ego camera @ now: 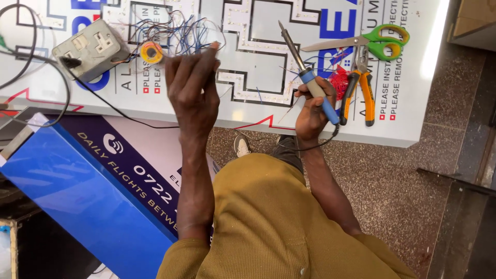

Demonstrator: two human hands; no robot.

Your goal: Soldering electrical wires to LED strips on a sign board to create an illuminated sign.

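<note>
While the right hand (312, 106) grips a blue-handled soldering iron (309, 77) like a pen, fingers wrapped round the grip and its tip angled up over the white sign panel (248, 111) that serves as worktop, the left hand (192, 85) is raised, fingers pressed together as if pinching something fine, though what they hold cannot be told; just beside it lie a yellow solder spool (151, 52) and a tangle of thin wires (178, 33); a grey socket box (90, 49) sits left; green scissors (374, 41) and orange pliers (361, 90) rest within the right hand's reach.
</note>
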